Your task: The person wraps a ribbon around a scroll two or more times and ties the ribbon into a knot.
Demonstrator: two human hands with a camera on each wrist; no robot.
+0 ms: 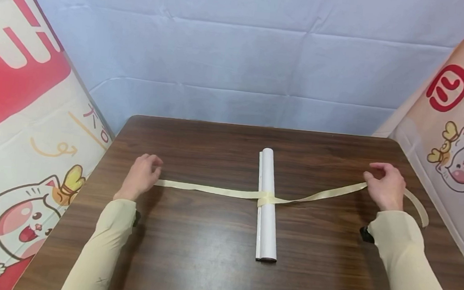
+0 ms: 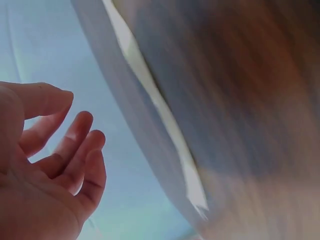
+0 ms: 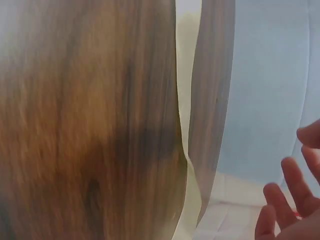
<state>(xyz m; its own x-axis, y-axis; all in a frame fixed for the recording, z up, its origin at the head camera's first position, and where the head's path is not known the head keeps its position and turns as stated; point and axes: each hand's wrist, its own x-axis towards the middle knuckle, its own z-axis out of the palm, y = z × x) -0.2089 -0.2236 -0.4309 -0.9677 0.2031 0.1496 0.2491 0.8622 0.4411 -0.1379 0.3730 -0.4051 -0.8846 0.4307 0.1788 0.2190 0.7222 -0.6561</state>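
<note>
A rolled-up white sheet (image 1: pixel 266 226) lies lengthwise on the table, its near end showing a dark edge. Around its middle goes a pale yellow ribbon (image 1: pixel 211 189), whose two ends stretch out left and right. My left hand (image 1: pixel 140 176) hovers by the left ribbon end, fingers loosely bent; in the left wrist view the frayed ribbon end (image 2: pixel 192 190) lies apart from the fingertips. Over the right stretch of ribbon is my right hand (image 1: pixel 386 186), its fingers relaxed and holding nothing. The right wrist view has the ribbon (image 3: pixel 185 85) clear of those fingers.
The dark wood-grain table (image 1: pixel 204 271) has rounded far corners. Behind it hangs a pale blue cloth (image 1: pixel 239 62). Printed cartoon banners flank it, one at the left (image 1: pixel 4 143) and one at the right (image 1: pixel 458 114). The ribbon's right tail curls near the table's right edge.
</note>
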